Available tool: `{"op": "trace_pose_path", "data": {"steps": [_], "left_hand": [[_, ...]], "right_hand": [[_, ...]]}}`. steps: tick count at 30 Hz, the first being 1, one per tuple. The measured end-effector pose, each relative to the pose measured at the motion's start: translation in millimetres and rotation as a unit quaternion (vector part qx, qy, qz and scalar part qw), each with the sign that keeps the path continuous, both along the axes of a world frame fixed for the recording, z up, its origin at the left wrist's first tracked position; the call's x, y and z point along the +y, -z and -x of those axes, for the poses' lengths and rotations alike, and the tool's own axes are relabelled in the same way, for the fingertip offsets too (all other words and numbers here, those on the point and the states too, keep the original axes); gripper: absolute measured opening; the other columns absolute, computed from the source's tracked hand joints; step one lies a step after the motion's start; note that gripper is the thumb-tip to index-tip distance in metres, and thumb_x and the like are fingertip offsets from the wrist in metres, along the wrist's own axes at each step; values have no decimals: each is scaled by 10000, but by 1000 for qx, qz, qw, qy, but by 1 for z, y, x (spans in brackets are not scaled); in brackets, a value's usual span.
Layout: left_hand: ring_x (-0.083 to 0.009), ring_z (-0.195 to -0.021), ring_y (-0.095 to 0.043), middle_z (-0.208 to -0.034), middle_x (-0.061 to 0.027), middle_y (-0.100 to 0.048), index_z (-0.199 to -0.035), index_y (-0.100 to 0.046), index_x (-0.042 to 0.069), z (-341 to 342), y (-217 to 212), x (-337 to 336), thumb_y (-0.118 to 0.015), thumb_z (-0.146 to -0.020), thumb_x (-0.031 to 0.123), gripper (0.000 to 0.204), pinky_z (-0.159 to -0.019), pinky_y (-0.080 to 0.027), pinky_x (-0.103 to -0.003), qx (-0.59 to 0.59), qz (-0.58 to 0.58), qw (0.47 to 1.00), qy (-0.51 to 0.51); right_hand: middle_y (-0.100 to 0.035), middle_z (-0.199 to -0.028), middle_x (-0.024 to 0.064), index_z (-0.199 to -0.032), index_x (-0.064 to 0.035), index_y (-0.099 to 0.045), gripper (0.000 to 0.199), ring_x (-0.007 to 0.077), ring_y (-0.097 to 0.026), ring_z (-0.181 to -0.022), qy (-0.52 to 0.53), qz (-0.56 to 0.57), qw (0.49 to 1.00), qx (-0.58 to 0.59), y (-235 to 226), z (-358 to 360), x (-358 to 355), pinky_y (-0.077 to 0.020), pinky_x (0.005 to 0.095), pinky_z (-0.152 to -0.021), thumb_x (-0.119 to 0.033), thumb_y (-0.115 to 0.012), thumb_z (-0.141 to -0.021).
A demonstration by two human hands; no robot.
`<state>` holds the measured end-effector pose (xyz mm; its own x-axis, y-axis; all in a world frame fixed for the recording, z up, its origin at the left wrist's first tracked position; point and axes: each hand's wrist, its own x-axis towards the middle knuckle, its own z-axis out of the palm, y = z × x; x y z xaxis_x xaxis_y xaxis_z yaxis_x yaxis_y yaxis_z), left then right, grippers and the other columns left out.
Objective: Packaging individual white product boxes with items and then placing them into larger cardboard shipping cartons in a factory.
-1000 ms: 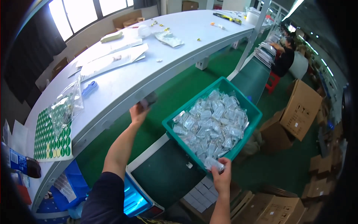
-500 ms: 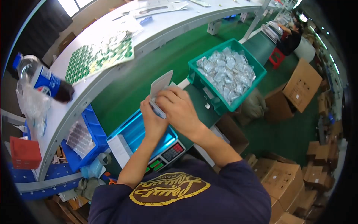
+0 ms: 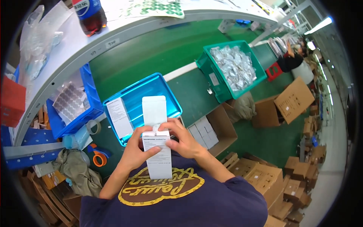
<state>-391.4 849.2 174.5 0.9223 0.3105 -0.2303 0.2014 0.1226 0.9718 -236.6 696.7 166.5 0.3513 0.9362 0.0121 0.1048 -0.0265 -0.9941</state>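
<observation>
A tall white carton (image 3: 159, 162) with fine print on its face stands between my hands in front of my chest, its top flap raised. My left hand (image 3: 137, 148) grips its left side, the thumb lying across the front. My right hand (image 3: 182, 139) holds the right side, with fingers at the open top. Some whitish, clear material shows at the mouth between the fingertips; its kind is hard to make out. Just beyond lies a shiny blue tray (image 3: 149, 90), in which a second white carton (image 3: 119, 117) lies at the left.
A green bin (image 3: 216, 84) full of clear packets stands at the far right. Beside it, a cardboard box (image 3: 225, 130) contains white cartons. Orange-handled scissors (image 3: 99, 159), a tape roll (image 3: 93, 127) and a blue crate (image 3: 96, 108) are at left. A drink bottle (image 3: 89, 20) stands on the shelf. Another person (image 3: 293, 60) sits far right.
My hands have drawn the carton nearer to my chest and turned its printed face toward me. The blue tray now shows more fully, and the view has shifted.
</observation>
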Motion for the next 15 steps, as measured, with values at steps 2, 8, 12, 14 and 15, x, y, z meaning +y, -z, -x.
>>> {"op": "trace_pose_path", "data": {"steps": [2,8,12,14,15], "left_hand": [[-193,-1073,-574,-1149,-83,-515,-1238,-453,77,5,11,1,-774,-776,146,566,-885,-491,-332,6,-5,1000,-1],[-242,-1159,-551,-1339,-124,-405,-1229,-493,31,1,1,-1,-813,-751,193,597,-893,-519,-358,-58,-155,986,31],[-235,-1193,-527,-1410,-135,-374,-1305,-439,53,4,-10,-10,-781,-751,133,656,-950,-474,-356,-53,-152,987,0],[-293,-1207,-532,-1452,-164,-316,-1285,-453,23,9,-2,-14,-811,-760,210,662,-904,-530,-393,-119,-142,982,-20],[-293,-1207,-532,-1452,-164,-316,-1285,-453,23,10,5,-19,-811,-760,210,662,-904,-530,-393,-119,-142,982,-24]], "right_hand": [[-386,-1315,169,-1128,-79,-535,352,266,-470,-1158,33,-21,989,-143,3,0,11,-453,371,-934,-242,-621,-828],[-549,-1027,91,-1111,-85,-377,321,167,-545,-985,70,-164,975,134,-3,16,28,-463,321,-886,-60,-602,-883],[-558,-1082,60,-1109,-15,-586,209,130,-528,-1034,-5,-33,998,61,-30,5,24,-444,288,-883,-93,-590,-916],[-558,-1103,75,-1127,-11,-601,225,150,-528,-1056,-27,-57,998,10,-34,1,19,-443,296,-898,-93,-584,-918],[-558,-1125,90,-1145,-7,-616,244,171,-528,-1078,-45,-81,995,-42,-35,1,18,-441,303,-913,-93,-578,-920]]}}
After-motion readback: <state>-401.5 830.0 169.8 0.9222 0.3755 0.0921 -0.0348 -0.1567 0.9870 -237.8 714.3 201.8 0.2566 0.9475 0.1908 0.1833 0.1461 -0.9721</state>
